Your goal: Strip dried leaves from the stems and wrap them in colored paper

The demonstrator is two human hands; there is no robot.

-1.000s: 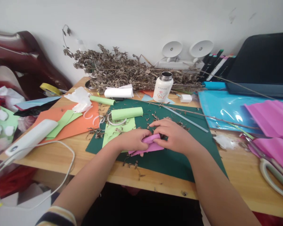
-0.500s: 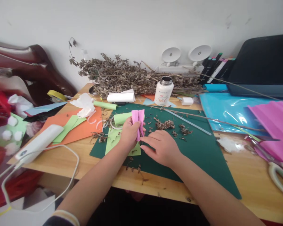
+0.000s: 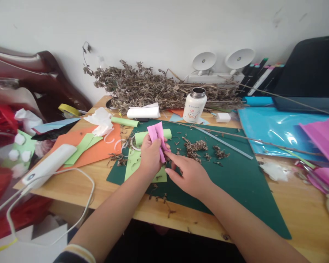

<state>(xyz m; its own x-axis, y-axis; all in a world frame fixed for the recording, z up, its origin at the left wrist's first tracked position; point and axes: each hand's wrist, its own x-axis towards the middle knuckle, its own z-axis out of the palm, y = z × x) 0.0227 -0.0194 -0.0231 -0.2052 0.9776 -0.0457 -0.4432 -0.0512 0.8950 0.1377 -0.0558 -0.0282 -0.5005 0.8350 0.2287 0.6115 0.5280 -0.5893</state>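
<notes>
My left hand (image 3: 151, 157) is closed around a folded strip of pink crepe paper (image 3: 156, 130), with its thumb pressed on the front and the top ends flaring apart. My right hand (image 3: 192, 176) reaches in from the right; its index fingertip touches the lower side of the strip, while the thumb stands apart below. Behind the strip lies a roll of light green paper (image 3: 167, 134), and a flat light green sheet (image 3: 132, 160) is partly hidden by my left hand. Crumbled dried leaves (image 3: 196, 147) lie just beyond my right hand on the dark green mat (image 3: 241, 197).
Dried branches (image 3: 142, 86) line the wall, one long stem crossing the mat. An uncapped white bottle (image 3: 194, 107) stands behind the mat. Scissors (image 3: 321, 184) and pink paper (image 3: 321, 137) lie right; a white power bank (image 3: 50, 164) with a cable lies left.
The pink strip has tilted to the left, and its top ends have spread apart. My right index finger has moved up against it. The view has shifted slightly.
</notes>
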